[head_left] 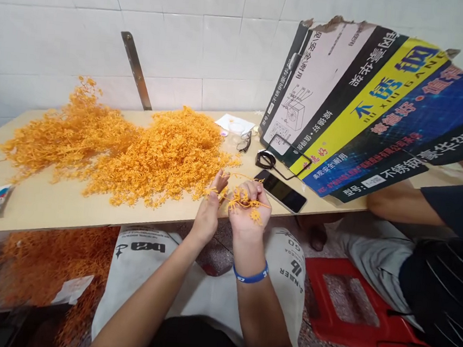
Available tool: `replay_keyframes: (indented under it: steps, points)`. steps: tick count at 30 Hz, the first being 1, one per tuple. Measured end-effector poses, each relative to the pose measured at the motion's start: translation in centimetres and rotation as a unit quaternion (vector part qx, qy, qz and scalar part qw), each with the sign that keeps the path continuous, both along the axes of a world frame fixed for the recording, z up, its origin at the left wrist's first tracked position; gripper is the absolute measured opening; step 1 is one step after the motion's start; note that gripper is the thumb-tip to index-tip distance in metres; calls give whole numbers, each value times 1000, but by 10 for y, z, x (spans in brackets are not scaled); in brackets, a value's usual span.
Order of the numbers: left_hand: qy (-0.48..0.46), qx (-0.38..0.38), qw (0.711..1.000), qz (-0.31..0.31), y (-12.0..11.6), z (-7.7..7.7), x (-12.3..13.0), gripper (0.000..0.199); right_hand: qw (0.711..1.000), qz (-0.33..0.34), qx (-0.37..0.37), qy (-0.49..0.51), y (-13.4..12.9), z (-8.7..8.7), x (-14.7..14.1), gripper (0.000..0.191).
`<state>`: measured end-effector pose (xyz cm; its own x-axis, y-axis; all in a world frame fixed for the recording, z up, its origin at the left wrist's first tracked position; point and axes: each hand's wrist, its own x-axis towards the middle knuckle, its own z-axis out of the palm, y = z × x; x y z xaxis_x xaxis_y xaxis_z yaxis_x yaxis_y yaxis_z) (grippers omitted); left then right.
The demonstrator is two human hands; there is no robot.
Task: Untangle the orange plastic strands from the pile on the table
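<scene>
on the table, a big heap of orange sprigs sits left of the hands. left hand and right hand are close together at the front edge, both pinching a small orange sprig. further right lie a black phone and a tilted printed signboard.

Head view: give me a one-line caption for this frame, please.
Left hand and right hand hold a tangled orange sprig over a table beside a heap of orange sprigs.

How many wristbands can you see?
2: a blue wristband on the person's right wrist, and a black band lying on the table beside a phone. Others may be hidden.
</scene>
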<state>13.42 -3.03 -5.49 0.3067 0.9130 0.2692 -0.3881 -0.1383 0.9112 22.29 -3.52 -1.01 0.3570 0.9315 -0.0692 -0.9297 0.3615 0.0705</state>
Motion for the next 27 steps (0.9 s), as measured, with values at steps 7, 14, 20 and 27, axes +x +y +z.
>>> replay_keyframes:
  steps: [7,14,20,27]
  points:
    - [16,-75,979,191,37,26,-27,53,993,83,-19,-82,-4,4,-15,40]
    - [404,98,871,263,108,65,-64,44,993,-37,-11,-108,-7,12,3,46]
    - [493,120,853,122,124,65,-40,91,993,-75,-21,-91,6,8,3,45]
    - [376,325,863,90,87,48,-43,69,993,-66,-79,-51,14,5,4,45]
